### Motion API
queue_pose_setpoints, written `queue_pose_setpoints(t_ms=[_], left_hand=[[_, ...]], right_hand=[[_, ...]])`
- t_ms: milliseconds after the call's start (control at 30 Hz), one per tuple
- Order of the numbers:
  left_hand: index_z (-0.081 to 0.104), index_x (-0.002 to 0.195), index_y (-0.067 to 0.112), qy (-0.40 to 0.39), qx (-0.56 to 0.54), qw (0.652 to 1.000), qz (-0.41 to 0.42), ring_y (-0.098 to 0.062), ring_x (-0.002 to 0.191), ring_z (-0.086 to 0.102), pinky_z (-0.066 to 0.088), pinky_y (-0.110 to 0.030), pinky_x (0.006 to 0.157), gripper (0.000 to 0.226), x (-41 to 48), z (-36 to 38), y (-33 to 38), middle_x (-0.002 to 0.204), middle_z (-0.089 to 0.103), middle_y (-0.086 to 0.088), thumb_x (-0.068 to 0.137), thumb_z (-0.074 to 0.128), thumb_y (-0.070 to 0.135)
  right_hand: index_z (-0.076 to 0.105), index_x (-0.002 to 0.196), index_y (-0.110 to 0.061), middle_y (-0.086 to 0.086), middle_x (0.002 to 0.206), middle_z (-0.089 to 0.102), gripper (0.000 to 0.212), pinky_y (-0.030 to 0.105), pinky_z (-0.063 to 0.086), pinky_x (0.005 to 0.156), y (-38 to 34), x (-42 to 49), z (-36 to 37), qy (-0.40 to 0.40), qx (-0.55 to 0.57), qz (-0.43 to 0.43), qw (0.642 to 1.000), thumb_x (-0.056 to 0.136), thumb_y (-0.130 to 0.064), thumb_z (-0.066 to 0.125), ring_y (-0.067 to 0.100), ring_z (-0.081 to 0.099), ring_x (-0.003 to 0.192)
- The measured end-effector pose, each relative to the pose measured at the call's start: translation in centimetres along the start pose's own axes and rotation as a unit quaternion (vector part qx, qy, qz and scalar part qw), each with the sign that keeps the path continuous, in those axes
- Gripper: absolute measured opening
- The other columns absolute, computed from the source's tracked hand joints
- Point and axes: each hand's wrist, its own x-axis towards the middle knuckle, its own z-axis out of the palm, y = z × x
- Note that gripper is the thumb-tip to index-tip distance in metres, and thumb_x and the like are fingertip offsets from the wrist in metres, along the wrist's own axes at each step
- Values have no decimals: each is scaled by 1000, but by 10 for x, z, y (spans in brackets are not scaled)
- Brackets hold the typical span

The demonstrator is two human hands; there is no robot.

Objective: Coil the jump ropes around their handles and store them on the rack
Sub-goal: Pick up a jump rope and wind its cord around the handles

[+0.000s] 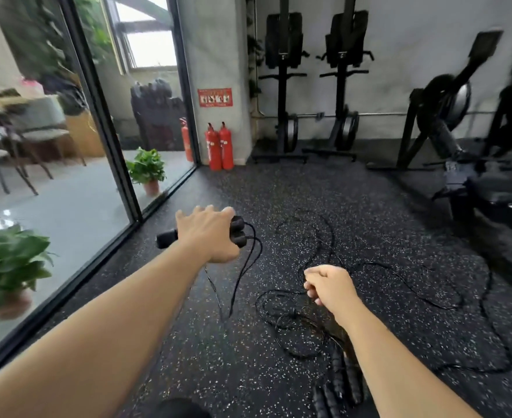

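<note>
My left hand grips two black jump-rope handles held side by side, level, above the floor. Their thin black cord hangs down in two strands from the handle ends. To the right and lower, my right hand is closed in a fist and pinches a thin black cord at its fingertips. More black rope lies in loose tangled loops on the speckled floor. Several other black handles lie on the floor beneath my right forearm. No rack shows in this view.
A glass wall with a black frame runs along the left, potted plants behind it. Two red fire extinguishers stand by the pillar. Upright rowing machines line the back wall; an exercise bike and bench stand right.
</note>
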Motion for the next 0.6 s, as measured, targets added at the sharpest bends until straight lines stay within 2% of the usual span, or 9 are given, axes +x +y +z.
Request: queue_pose_setpoints(t_ms=[100,200,267,300,367,400,467,533,600], left_hand=[[42,104,29,-3,13,999,39,-25,106,51,38,-50,95,45,-6,-13,10,103,52,-1,66,65,34],[41,102,30,-35,27,995,84,-24,102,52,36,-48,94,45,-13,-24,21,103,52,0,66,68,31],[42,100,29,-68,0,992,110,-23,97,54,36,-46,93,47,-14,-32,27,100,54,1,63,71,25],[44,100,28,-91,-36,988,118,-22,94,55,37,-44,91,50,-16,-37,29,98,56,2,61,73,20],[51,105,22,-139,-182,967,112,-21,87,57,44,-38,80,54,-16,-47,30,94,60,0,58,73,8],[53,107,17,-161,-275,943,92,-21,82,58,47,-34,72,54,-17,-53,28,91,61,-2,58,71,3],[55,101,11,-175,-441,880,36,-21,68,55,48,-28,58,46,-17,-57,21,81,59,-8,59,67,-2],[50,84,14,-164,-571,804,-29,-21,57,46,40,-25,56,38,-15,-51,11,68,50,-9,54,65,-3],[44,74,17,-152,-674,716,-97,-16,55,35,32,-24,61,48,-13,-38,4,65,39,-5,32,64,4]], right_hand=[[49,138,-13,0,128,58,43,25,42,88,-27,-10,-2,-10,-79,-80,994,95,-14,51,15,57,105],[31,149,-17,-3,147,38,62,26,34,100,-56,-20,-1,-47,-97,-161,981,93,-13,56,17,43,130],[33,147,-18,-5,138,43,66,26,33,102,-68,-21,3,-83,-98,-185,974,89,-12,63,11,41,128],[41,141,-16,-5,128,51,58,27,37,99,-71,-21,5,-96,-85,-190,973,88,-11,65,10,47,119],[61,115,-12,0,99,66,27,33,47,88,-74,-21,7,-104,-38,-198,974,88,-9,64,12,60,90],[65,100,-10,2,82,68,12,35,47,80,-73,-21,6,-96,-9,-195,976,89,-11,63,14,60,77],[68,85,-8,2,62,62,15,34,43,71,-67,-20,-2,-71,30,-175,981,92,-18,60,18,54,65],[67,79,-12,0,58,58,24,33,42,70,-57,-18,-13,-59,29,-156,985,96,-25,56,18,51,65],[63,76,-14,-1,59,56,27,32,42,69,-46,-17,-20,-67,6,-139,988,98,-25,53,17,50,64]])
